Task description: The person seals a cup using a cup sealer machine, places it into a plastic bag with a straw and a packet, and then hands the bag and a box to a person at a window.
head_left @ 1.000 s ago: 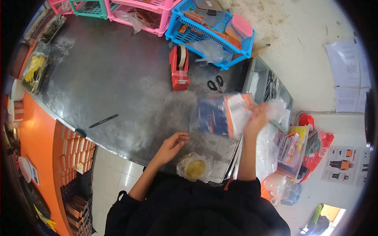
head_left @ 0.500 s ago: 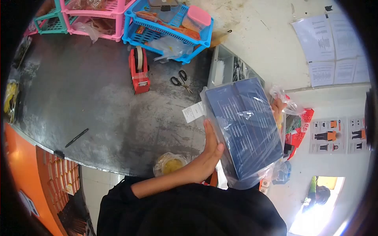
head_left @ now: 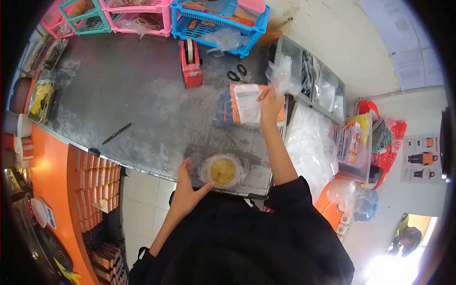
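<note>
Head: package [head_left: 248, 108] lower (orange visible)

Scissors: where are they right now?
In the head view, the scissors lie on the counter, just right of the red tape dispenser and beyond the orange-and-white package.

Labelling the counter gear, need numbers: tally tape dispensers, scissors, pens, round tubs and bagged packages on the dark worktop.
Tape dispenser: 1
Scissors: 1
Pen: 1
Round tub: 1
Bagged package: 1, right hand on it
Total: 5
</note>
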Available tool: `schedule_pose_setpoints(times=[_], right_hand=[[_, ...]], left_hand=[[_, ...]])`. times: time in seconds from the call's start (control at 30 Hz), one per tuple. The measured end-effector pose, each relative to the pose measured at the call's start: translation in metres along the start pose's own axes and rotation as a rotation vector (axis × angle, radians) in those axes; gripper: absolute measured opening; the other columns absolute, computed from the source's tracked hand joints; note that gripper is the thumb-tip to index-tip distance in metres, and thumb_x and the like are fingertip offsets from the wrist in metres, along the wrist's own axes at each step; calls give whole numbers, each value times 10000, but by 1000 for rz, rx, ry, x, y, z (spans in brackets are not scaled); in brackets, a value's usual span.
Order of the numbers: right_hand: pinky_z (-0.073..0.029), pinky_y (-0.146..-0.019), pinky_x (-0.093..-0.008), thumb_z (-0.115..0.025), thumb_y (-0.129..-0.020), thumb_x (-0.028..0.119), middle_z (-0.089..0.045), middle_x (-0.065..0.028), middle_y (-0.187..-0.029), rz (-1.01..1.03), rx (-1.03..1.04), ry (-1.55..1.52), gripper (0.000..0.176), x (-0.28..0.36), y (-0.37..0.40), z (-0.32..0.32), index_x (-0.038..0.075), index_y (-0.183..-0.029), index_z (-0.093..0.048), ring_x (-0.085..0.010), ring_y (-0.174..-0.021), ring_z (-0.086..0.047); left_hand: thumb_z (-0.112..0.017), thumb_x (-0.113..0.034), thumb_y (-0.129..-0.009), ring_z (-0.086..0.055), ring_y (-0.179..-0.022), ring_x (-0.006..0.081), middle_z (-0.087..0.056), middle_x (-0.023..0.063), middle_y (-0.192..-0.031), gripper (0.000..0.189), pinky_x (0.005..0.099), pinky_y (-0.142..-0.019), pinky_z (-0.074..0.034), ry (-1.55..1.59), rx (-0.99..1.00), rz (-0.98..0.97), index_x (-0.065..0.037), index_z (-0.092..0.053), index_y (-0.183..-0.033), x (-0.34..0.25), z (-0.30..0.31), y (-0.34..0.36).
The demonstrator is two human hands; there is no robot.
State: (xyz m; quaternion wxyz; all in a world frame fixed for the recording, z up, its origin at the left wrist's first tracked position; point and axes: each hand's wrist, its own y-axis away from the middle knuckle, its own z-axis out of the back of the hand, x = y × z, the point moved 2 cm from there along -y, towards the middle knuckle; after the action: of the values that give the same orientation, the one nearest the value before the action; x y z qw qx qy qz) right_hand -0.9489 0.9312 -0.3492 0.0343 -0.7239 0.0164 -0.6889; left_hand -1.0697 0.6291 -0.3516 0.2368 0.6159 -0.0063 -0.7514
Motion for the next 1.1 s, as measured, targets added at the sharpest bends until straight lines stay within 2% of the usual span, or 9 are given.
schedule_pose_setpoints(times=[0.03, 0.1, 0.23, 0.43, 0.5, 0.7, 0.83, 0.9, 1.1], right_hand=[[-491, -595, -314, -464, -860, 96, -467, -54, -659, -13, -11, -8, 90, -5, 2, 7, 7, -875, -461, -132, -568, -484], [-421, -780, -346, -562, -807, 103, -477, -101, -837, 652, 80, 474, 228, 1, 13, 19, -15, -971, -455, -191, -784, -499], [-351, -823, -312, -661, -759, 193, -434, -132, -1046, 148, -104, 628, 453, 22, 156, 61, -9, -1079, -412, -211, -967, -439], [-413, -602, -259, -661, -759, 152, -552, -55, -763, -681, 348, 108, 229, -17, 215, 73, -14, -853, -532, -129, -667, -515], [-407, -500, -277, -620, -787, 136, -546, -43, -597, -110, 246, 356, 144, 7, 212, 70, 10, -752, -558, -155, -509, -510], [-413, -487, -268, -571, -815, 69, -535, -91, -579, 250, 279, 889, 125, 44, 200, 65, 32, -897, -486, -128, -572, -577], [-416, -499, -270, -567, -815, 77, -537, -64, -628, 9, 224, 514, 181, 74, 184, 65, 53, -948, -446, -119, -609, -565], [-425, -551, -289, -585, -788, 52, -548, -103, -898, -512, 339, -277, 308, 78, 176, 62, 53, -1052, -426, -158, -644, -545], [-478, -648, -265, -585, -770, 26, -445, -115, -1075, 135, 659, 138, 533, 112, 174, 61, 84, -1250, -360, -126, -743, -548]], left_hand=[[-700, -222, -726, -415, -1113, 272, -336, 195, -1247, 791, 389, -907, -363, 13, -25, -21, -3, -207, -1305, -1, -8, 1], [-690, -196, -739, -442, -1073, 255, -364, 184, -1220, 749, 364, -865, -390, 187, -62, 65, 6, -218, -1284, 3, -22, -2], [-643, -131, -787, -525, -875, 153, -527, 101, -988, 407, 268, -742, -427, 367, -135, 145, 9, -419, -1097, 42, -34, -12], [-570, -150, -849, -507, -725, 79, -575, 9, -732, 146, 219, -639, -398, 454, -28, 215, -11, -556, -810, 26, -28, -4], [-548, -165, -866, -492, -679, 78, -569, 19, -701, 165, 232, -608, -390, 180, -288, -82, -22, -553, -783, 9, -21, -4], [-471, -153, -902, -471, -636, 91, -529, 38, -650, 127, 239, -594, -384, -49, -285, -343, -32, -493, -871, -43, -37, 2], [-472, -101, -892, -464, -631, 100, -528, 43, -696, 56, 250, -586, -387, 526, -97, -340, -45, -468, -895, -62, -31, 1], [-492, -36, -863, -461, -630, 103, -524, 49, -765, 104, 258, -574, -395, 401, -61, -311, -55, -485, -965, -92, -27, 7], [-487, 19, -829, -546, -672, 141, -557, 92, -865, 325, 268, -543, -431, -583, -202, -497, -54, -455, -1145, -115, -17, 3]])
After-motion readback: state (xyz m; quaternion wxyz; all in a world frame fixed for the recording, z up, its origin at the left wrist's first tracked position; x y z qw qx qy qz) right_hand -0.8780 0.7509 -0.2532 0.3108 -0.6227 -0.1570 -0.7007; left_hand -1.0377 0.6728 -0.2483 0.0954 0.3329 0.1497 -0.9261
